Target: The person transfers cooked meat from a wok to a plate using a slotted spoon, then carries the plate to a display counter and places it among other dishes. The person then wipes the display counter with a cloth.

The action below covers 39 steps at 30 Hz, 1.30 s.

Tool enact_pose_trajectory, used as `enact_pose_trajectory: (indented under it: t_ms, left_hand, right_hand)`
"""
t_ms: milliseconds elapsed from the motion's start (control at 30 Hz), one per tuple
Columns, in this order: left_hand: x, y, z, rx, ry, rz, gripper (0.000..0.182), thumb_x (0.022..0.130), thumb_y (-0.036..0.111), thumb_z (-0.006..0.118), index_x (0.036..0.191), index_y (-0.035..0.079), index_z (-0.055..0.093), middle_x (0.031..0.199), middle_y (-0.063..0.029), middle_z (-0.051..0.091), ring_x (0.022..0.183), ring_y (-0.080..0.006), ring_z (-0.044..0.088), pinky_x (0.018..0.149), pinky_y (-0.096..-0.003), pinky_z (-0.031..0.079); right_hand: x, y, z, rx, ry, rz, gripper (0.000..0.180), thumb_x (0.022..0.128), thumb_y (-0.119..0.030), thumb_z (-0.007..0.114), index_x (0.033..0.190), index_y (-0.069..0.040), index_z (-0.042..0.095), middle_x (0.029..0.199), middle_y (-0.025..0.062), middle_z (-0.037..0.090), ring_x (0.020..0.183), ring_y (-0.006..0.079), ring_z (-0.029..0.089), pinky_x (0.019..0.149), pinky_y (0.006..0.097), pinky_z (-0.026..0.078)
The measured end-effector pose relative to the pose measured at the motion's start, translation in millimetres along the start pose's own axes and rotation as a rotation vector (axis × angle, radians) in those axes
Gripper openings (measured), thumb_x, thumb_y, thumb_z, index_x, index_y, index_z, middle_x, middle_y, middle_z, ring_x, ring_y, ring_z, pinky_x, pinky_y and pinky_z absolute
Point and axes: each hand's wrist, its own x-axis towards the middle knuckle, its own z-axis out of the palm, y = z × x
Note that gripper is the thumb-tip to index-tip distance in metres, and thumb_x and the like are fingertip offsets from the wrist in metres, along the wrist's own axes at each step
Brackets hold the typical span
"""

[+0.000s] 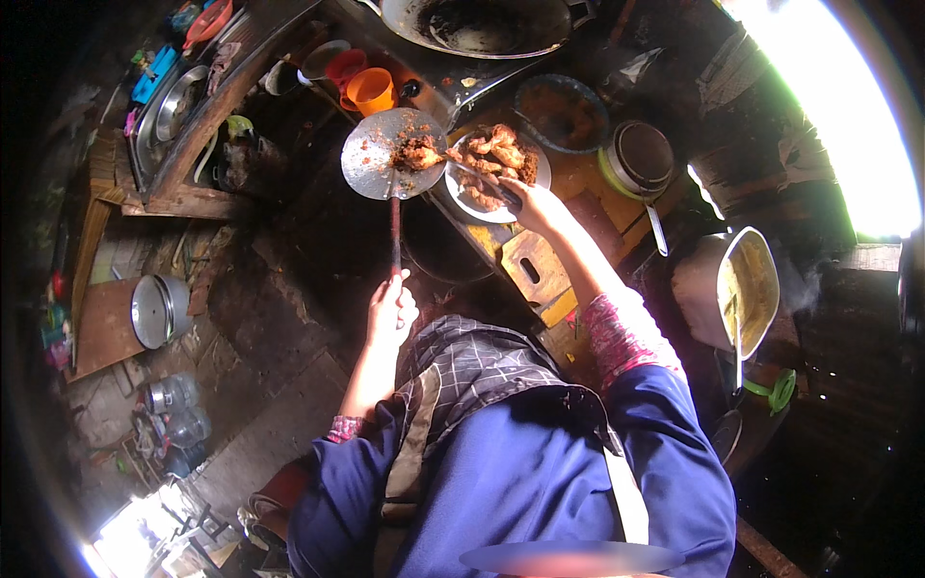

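Note:
My left hand [392,307] grips the long dark handle of a perforated metal skimmer [365,170]. On the skimmer lie a piece of fried food [419,154], which looks like chicken, and brown crumbs. My right hand [535,206] is closed around a thin utensil [485,179], possibly tongs, whose tip reaches to the skimmer's right edge near that piece. Beneath the utensil stands a white plate [462,204] heaped with more fried pieces [506,153] and brown crumbs. The plate sits just right of the skimmer.
A large wok [408,29] with a blackened inside is at the top. Orange [372,90] and red [345,65] plastic cups stand beyond the skimmer. Right of the plate are a dark-filled basin [564,112], a lidded pan [642,160], a wooden board [533,267] and a deep pot [704,289].

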Motion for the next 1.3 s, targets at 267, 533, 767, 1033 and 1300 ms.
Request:
enact_pose_trajectory:
  t_ms: [267, 533, 767, 1033, 1300]
  left_hand:
    - [-49, 29, 12, 0.203, -0.015, 0.075, 0.025, 0.091, 0.017, 0.048, 0.11, 0.002, 0.05, 0.056, 0.0006, 0.043, 0.036, -0.0052, 0.036, 0.031, -0.0191, 0.028]
    - [-28, 17, 64, 0.439, -0.204, 0.05, 0.025, 0.089, 0.021, 0.051, 0.108, 0.004, 0.049, 0.058, 0.003, 0.043, 0.037, -0.0036, 0.036, 0.03, -0.0182, 0.029]
    - [0, 5, 80, 0.487, -0.196, 0.01, 0.026, 0.09, 0.019, 0.05, 0.11, 0.003, 0.048, 0.055, 0.0033, 0.041, 0.037, -0.0027, 0.034, 0.031, -0.017, 0.027]
    - [-2, -1, 81, 0.565, -0.119, 0.061, 0.026, 0.089, 0.02, 0.051, 0.109, 0.005, 0.048, 0.056, 0.0046, 0.04, 0.038, -0.0024, 0.034, 0.031, -0.0173, 0.028]
    - [-11, -5, 74, 0.586, -0.033, 0.152, 0.023, 0.088, 0.02, 0.052, 0.108, 0.008, 0.049, 0.057, 0.0063, 0.04, 0.038, -0.0018, 0.034, 0.031, -0.0173, 0.027]
  right_hand:
    - [-30, -18, -1, 0.168, 0.038, -0.126, 0.054, 0.071, -0.01, 0.062, 0.122, -0.018, 0.048, 0.105, 0.0146, 0.059, 0.094, 0.031, 0.057, 0.079, 0.0373, 0.047]
    - [-56, 35, -17, 0.199, 0.081, 0.106, 0.058, 0.072, -0.01, 0.065, 0.125, -0.022, 0.046, 0.103, 0.0158, 0.059, 0.094, 0.0287, 0.058, 0.081, 0.0355, 0.045]
    - [-55, 66, -20, 0.238, 0.057, 0.169, 0.057, 0.073, -0.011, 0.064, 0.126, -0.023, 0.045, 0.109, 0.0127, 0.058, 0.1, 0.0269, 0.057, 0.084, 0.034, 0.044]
    - [-53, 74, -2, 0.231, 0.262, 0.292, 0.056, 0.076, -0.01, 0.058, 0.128, -0.021, 0.04, 0.11, 0.0166, 0.056, 0.101, 0.0292, 0.056, 0.085, 0.0352, 0.044]
    - [-27, 71, 33, 0.257, 0.086, 0.395, 0.056, 0.077, -0.024, 0.059, 0.129, -0.02, 0.038, 0.106, 0.0192, 0.057, 0.098, 0.0332, 0.056, 0.083, 0.0377, 0.044]
